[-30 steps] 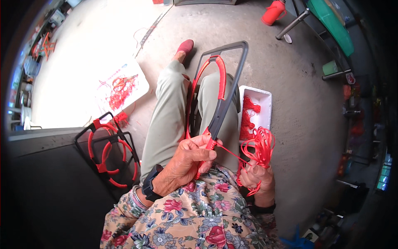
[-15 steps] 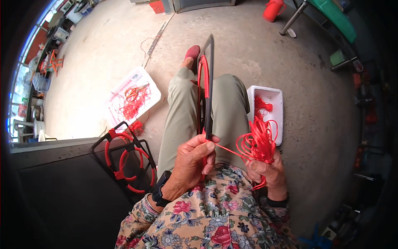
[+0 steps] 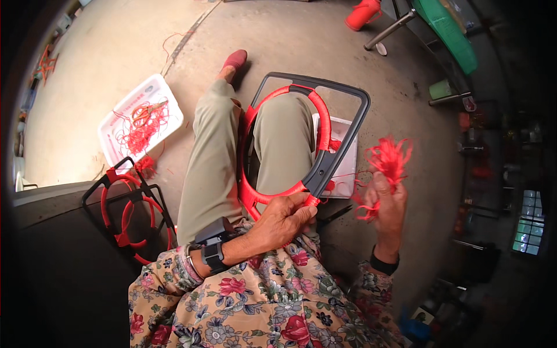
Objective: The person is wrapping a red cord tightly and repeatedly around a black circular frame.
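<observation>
Against my left grip (image 3: 284, 220) sits a frame (image 3: 329, 165) of smooth, matt black, plastic-looking bars, with slightly glossy cord wrapping (image 3: 319, 110). My right grip (image 3: 390, 203) has a stringy, frayed-looking cord bundle (image 3: 389, 161). My trousers (image 3: 212, 156) are plain matt cloth, my top (image 3: 255, 307) printed cloth. The tub (image 3: 177, 115) looks smooth plastic, the floor (image 3: 426, 139) rough, dull concrete.

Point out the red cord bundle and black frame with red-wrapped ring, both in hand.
Red cord bundle (image 3: 389, 159), head view: upper strands.
Black frame with red-wrapped ring (image 3: 322, 119), head view: ring's right side.
</observation>
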### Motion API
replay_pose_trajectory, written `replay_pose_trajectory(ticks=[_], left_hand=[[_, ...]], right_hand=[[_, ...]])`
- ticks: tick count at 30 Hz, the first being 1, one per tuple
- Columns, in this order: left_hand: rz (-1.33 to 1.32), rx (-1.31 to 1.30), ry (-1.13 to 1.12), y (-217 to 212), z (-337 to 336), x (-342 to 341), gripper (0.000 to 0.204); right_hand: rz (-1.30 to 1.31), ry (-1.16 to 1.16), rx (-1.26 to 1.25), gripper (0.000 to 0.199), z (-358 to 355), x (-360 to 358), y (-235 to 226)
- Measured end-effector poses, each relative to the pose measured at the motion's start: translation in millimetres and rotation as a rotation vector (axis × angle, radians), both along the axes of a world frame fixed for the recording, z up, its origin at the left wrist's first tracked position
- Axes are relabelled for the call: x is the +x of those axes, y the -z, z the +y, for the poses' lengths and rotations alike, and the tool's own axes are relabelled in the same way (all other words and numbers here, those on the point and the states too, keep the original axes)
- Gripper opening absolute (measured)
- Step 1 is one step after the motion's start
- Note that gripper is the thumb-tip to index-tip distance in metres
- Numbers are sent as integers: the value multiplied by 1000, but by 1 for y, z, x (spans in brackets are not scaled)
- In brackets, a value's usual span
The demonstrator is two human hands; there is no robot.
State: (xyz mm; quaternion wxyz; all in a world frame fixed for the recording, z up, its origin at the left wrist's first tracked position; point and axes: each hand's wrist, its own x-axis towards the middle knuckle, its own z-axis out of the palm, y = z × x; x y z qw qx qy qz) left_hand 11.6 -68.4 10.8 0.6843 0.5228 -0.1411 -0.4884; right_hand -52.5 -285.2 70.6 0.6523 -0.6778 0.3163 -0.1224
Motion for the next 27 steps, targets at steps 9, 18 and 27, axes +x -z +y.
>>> replay_pose_trajectory(ticks=[9,18,27], left_hand=[[-686,169,-364,21,19,32,18],[47,-245,70,4,-2,46,32],[-106,-274,256,-90,-29,43,22]], right_hand=[[70,-147,93,24,46,38,23],[-121,-13,-54,19,28,37,-16],[-372,-4,31,19,3,15,-89]])
